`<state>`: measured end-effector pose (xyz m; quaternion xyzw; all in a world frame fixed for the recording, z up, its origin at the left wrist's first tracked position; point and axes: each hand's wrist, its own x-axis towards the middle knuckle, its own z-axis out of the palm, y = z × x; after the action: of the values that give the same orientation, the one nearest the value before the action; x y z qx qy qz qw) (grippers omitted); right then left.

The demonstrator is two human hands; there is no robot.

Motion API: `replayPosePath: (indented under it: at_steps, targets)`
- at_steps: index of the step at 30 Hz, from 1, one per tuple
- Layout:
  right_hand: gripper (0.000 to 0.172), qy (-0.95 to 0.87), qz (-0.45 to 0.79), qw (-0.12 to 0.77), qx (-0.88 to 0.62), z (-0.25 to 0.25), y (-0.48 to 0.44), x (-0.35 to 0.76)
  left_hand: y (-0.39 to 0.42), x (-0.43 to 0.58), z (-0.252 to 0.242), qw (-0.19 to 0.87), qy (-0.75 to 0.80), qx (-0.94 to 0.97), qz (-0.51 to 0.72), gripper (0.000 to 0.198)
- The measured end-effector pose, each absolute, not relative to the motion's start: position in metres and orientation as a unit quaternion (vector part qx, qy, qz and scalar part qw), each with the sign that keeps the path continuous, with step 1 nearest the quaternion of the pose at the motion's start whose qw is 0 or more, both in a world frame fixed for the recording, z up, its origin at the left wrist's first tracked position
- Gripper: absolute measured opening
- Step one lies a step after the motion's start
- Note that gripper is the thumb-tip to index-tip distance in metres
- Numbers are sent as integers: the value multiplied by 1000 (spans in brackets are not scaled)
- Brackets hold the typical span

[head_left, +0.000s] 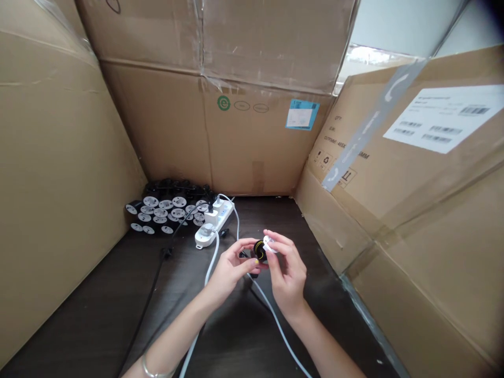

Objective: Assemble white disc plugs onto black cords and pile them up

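Near the middle of the head view, my left hand (232, 266) is closed around a black round part (260, 251) with a yellow ring or wire showing on its face. My right hand (289, 270) pinches a small white disc (269, 243) between thumb and fingers, right beside the black part. The disc is tilted, and whether the two pieces touch cannot be made out. Something dark, partly hidden by my fingers, hangs just below the black part.
Many black cylinders with white round faces (160, 212) are stacked at the back left. Beside them lies a white power strip (205, 236) with plugs. Cables cross the dark table (98, 294). Large cardboard boxes (252, 142) wall in the back and both sides.
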<state>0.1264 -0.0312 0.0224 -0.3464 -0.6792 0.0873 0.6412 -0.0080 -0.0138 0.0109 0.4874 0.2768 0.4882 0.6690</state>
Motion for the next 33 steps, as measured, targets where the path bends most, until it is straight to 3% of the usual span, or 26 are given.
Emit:
replayPosePath:
  at_steps: [22, 33]
  targets:
    - [24, -720, 116, 589, -348, 30, -35, 126, -15, -6, 13, 664, 281, 504, 475, 40]
    - [23, -663, 243, 615, -350, 25, -32, 129, -16, -4, 15, 670, 271, 503, 474, 37]
